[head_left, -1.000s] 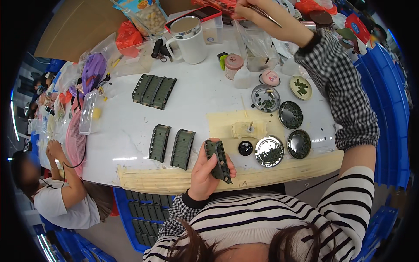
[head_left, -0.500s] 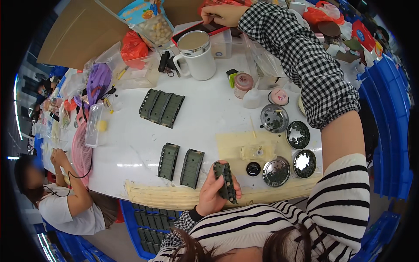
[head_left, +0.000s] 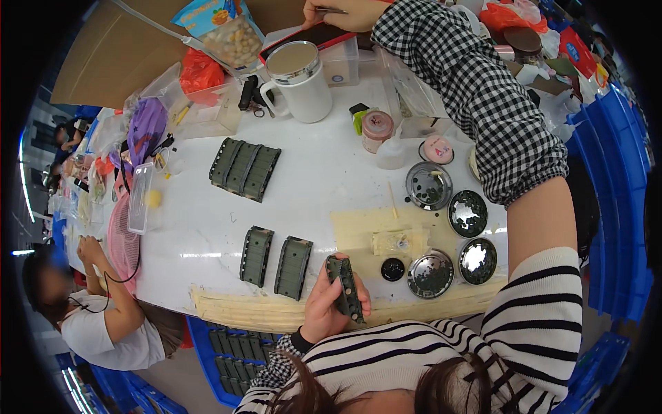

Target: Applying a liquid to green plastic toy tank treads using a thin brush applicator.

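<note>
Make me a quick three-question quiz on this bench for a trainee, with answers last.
1. Which hand holds a green piece?
2. True or false: the white mug stands left of the pink jar.
3. The right hand is nearest: A) the blue crate, B) the red-edged device, C) the small black dish.

Key: 1. The left hand. 2. True. 3. B.
</note>
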A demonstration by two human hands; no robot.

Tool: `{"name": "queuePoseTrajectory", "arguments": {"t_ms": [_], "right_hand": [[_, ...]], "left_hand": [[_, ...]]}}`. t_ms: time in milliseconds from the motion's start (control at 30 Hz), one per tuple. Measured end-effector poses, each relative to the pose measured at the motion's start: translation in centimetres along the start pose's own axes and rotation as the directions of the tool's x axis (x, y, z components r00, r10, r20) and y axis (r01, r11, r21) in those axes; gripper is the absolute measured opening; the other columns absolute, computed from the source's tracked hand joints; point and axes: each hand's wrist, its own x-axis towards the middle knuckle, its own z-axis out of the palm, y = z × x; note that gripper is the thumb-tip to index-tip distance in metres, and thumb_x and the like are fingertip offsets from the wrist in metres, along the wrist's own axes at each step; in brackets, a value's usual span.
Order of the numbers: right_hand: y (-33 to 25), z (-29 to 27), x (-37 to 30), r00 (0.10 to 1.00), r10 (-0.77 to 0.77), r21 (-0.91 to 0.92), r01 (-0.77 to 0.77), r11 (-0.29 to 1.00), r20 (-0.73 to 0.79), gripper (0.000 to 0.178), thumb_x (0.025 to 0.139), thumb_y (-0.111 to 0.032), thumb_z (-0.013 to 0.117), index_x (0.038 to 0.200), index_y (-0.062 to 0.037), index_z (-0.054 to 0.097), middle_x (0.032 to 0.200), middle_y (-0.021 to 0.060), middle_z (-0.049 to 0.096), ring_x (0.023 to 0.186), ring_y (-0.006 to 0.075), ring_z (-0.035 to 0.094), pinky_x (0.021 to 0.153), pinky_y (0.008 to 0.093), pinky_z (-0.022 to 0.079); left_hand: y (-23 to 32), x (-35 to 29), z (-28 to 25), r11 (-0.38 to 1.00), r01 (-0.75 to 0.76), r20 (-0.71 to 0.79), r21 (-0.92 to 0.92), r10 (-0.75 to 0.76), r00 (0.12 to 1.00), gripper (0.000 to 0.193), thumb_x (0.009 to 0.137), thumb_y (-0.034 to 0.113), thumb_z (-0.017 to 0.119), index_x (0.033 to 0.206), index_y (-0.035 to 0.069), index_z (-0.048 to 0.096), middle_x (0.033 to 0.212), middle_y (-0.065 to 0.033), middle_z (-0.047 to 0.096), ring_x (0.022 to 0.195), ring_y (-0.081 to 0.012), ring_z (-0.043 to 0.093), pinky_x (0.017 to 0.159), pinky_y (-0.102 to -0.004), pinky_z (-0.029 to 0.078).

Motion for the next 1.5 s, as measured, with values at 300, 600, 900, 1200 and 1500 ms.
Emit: {"name": "queuePoseTrajectory", "arguments": {"t_ms": [300,600,900,1200,1500], "right_hand": [[-2.5,-2.8,-3.8,0.967,0.236,-0.129,-0.247,0.96,-0.096,0.025,0.083,0.008,0.04,0.101,-0.0027,0.053,0.097,0.0125,0.065,0.097,0.0204,0.063,0.086,0.0311,0.05],[-7.3,-3.0,-6.3,0.907,0.369,-0.298,-0.417,0.859,-0.205,0.015,0.087,0.001,0.05,0.1,-0.0049,0.056,0.095,0.0116,0.067,0.092,0.0203,0.065,0.081,0.0314,0.051],[-5.1,0.2,-4.8,0.937,0.336,-0.404,-0.345,0.847,-0.096,0.021,0.079,0.0,0.06,0.098,-0.0048,0.052,0.085,0.0112,0.063,0.079,0.023,0.062,0.067,0.0347,0.049],[-0.5,-2.2,-2.2,0.864,0.478,-0.468,-0.491,0.735,-0.156,0.044,0.064,-0.016,0.083,0.097,-0.0061,0.056,0.081,0.0103,0.069,0.079,0.0238,0.068,0.067,0.0354,0.052],[-4.8,-1.6,-1.5,0.86,0.508,-0.383,-0.484,0.787,-0.043,0.025,0.071,-0.003,0.067,0.094,-0.0054,0.057,0.081,0.0104,0.067,0.08,0.022,0.065,0.068,0.0351,0.052]], "left_hand": [[0.1,0.1,1.1,0.998,-0.018,-0.093,0.063,0.024,0.995,0.041,0.099,0.023,0.043,0.136,0.009,0.033,0.081,-0.0145,0.055,0.066,-0.0265,0.055,0.059,-0.0355,0.048],[-0.1,-0.1,0.8,0.997,-0.033,-0.074,0.07,0.038,0.997,0.041,0.099,0.023,0.043,0.136,0.009,0.032,0.082,-0.0145,0.054,0.067,-0.0266,0.055,0.059,-0.0359,0.048],[-0.1,-0.2,0.6,0.997,-0.035,-0.08,0.066,0.04,0.996,0.042,0.099,0.024,0.044,0.137,0.01,0.032,0.083,-0.0144,0.054,0.068,-0.0268,0.055,0.06,-0.0362,0.048],[0.0,0.1,0.7,0.999,-0.026,-0.065,0.042,0.029,0.997,0.041,0.099,0.023,0.043,0.137,0.01,0.032,0.082,-0.015,0.055,0.069,-0.0271,0.057,0.06,-0.0357,0.05],[0.0,-0.1,0.4,1.0,-0.026,-0.065,0.015,0.027,0.998,0.041,0.1,0.022,0.042,0.138,0.01,0.033,0.083,-0.0154,0.055,0.069,-0.0274,0.057,0.06,-0.0354,0.049]]}}
